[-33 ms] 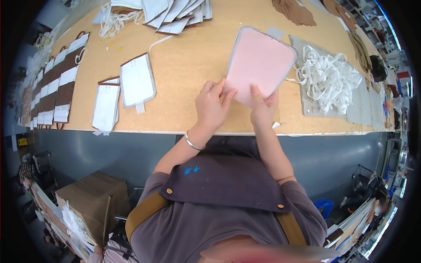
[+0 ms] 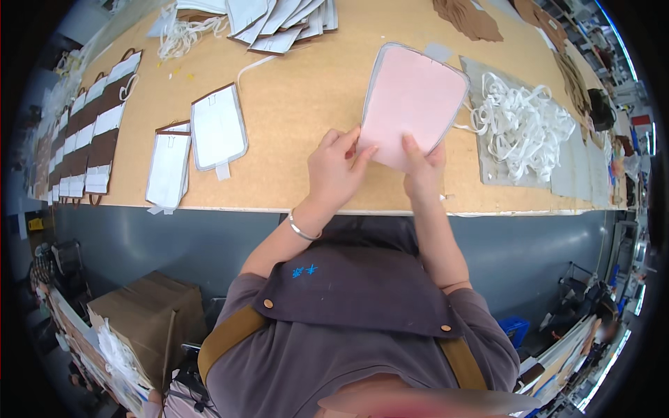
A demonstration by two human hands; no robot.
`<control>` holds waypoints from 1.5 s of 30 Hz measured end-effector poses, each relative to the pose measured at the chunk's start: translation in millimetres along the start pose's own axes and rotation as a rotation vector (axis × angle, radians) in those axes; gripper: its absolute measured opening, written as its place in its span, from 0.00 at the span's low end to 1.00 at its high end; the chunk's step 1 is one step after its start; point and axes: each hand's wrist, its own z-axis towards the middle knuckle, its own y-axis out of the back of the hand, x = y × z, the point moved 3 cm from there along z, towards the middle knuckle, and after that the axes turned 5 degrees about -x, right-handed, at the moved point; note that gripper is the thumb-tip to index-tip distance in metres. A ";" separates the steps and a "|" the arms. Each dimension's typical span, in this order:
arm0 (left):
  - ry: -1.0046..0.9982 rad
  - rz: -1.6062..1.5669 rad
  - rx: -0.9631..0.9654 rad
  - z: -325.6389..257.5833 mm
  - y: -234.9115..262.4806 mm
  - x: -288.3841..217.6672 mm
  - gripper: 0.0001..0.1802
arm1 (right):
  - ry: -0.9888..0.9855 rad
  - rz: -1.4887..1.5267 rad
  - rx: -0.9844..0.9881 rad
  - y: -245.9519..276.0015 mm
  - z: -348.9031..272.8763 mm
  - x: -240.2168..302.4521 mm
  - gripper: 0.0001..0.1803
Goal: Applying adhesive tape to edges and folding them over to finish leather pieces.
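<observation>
Both hands hold a pink rounded-corner panel with grey edging [image 2: 416, 97], tilted above the table's near half. At its lower left corner, my left hand [image 2: 338, 164] is closed, thumb and fingers pinching the edge. My right hand [image 2: 424, 171] grips the lower right side, its thumb flat on the pink face and its fingers hidden behind. A pale tab [image 2: 437, 51] sticks out at the panel's far edge. To the left lie a white panel with grey edging and a brown top strip [image 2: 219, 129] and a similar folded white piece [image 2: 168, 167].
A tangled heap of white tape [image 2: 523, 129] rests on a grey sheet at the right. Stacked white panels [image 2: 279, 24] and brown pieces [image 2: 468, 19] lie at the back. Brown-and-white pieces [image 2: 97, 132] line the left side. A brown box [image 2: 150, 313] stands below the table.
My right hand has shifted slightly right. The pink panel has turned a little, its right edge drawing in slightly. My left hand keeps its pinch nearly in place.
</observation>
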 end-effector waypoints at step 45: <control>-0.119 -0.616 -0.015 -5.3 24.3 -18.5 0.12 | -0.281 0.172 0.279 13.6 -10.5 22.8 0.18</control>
